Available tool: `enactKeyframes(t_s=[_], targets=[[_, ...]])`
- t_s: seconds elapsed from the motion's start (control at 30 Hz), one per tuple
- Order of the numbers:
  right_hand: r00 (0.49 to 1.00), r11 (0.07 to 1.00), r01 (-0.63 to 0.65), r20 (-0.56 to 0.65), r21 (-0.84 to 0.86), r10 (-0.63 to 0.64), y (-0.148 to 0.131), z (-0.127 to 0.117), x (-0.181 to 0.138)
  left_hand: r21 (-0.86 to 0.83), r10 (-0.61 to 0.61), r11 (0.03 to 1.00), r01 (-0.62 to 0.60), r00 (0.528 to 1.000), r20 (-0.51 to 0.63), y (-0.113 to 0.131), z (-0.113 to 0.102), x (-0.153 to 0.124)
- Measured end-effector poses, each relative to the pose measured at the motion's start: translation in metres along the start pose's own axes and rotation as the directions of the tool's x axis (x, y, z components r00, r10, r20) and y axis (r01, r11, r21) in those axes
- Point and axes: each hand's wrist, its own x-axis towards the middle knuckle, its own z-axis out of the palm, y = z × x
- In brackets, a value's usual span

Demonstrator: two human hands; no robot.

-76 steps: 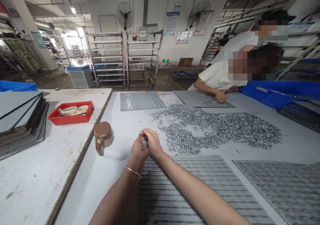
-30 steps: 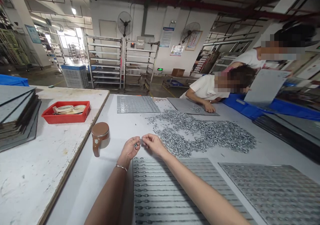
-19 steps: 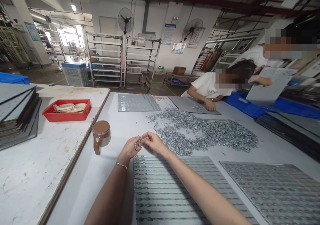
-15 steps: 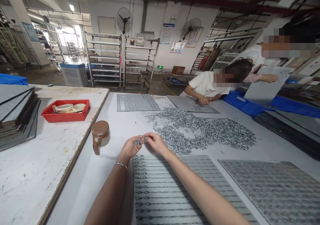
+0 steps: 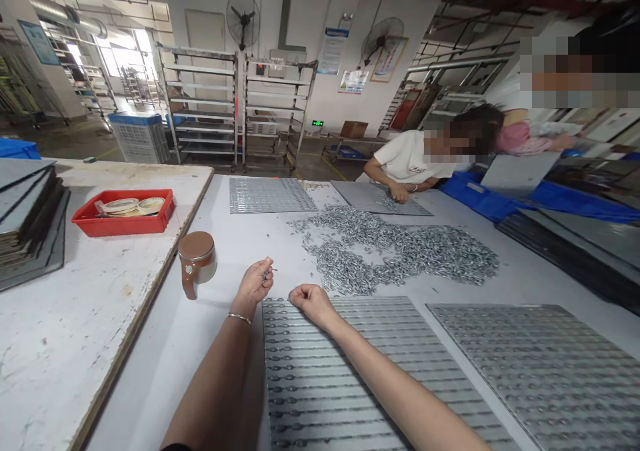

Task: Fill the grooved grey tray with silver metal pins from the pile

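My left hand (image 5: 256, 281) is raised just above the table, its fingers curled round a small clump of silvery metal pieces (image 5: 265, 275). My right hand (image 5: 309, 299) is lower, fingers pinched together, resting on the top edge of a grey slotted tray (image 5: 340, 377) in front of me; what it pinches is too small to make out. A wide heap of the same metal pieces (image 5: 395, 249) lies on the white table (image 5: 250, 237) just beyond both hands.
A brown lidded mug (image 5: 198, 260) stands left of my left hand. A red tray of tape rolls (image 5: 123, 211) and stacked grey boards (image 5: 27, 221) sit on the left table. Another slotted tray (image 5: 545, 364) lies at right. Two co-workers (image 5: 415, 161) lean over the far side near blue bins (image 5: 480, 201).
My hands were together, fingertips meeting over the metal pieces. Now the right hand has dropped down to the tray's top edge while the left stays up holding the clump.
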Motion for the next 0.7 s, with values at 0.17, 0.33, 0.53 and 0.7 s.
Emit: enactKeyframes(t_s=[0.17, 0.33, 0.53, 0.7], targets=[[1.0, 0.994, -0.009, -0.013, -0.111, 0.007, -0.006, 0.0, 0.0, 0.039, 0.006, 0.999, -0.008, 0.999, 0.047, -0.001, 0.001, -0.002], [0.999, 0.993, -0.017, -0.035, -0.115, 0.013, -0.008, 0.0, 0.005, 0.105, -0.02, 0.994, 0.008, 0.993, 0.113, -0.006, 0.005, -0.006], [0.992, 0.996, 0.08, -0.098, 0.046, -0.075, -0.019, -0.01, 0.001, 0.196, -0.063, 0.98, 0.026, 0.981, 0.183, -0.008, 0.009, -0.009], [0.989, 0.951, 0.144, -0.083, 0.275, -0.126, -0.032, -0.014, -0.004, 0.254, -0.104, 0.966, 0.041, 0.965, 0.239, -0.01, 0.015, -0.015]])
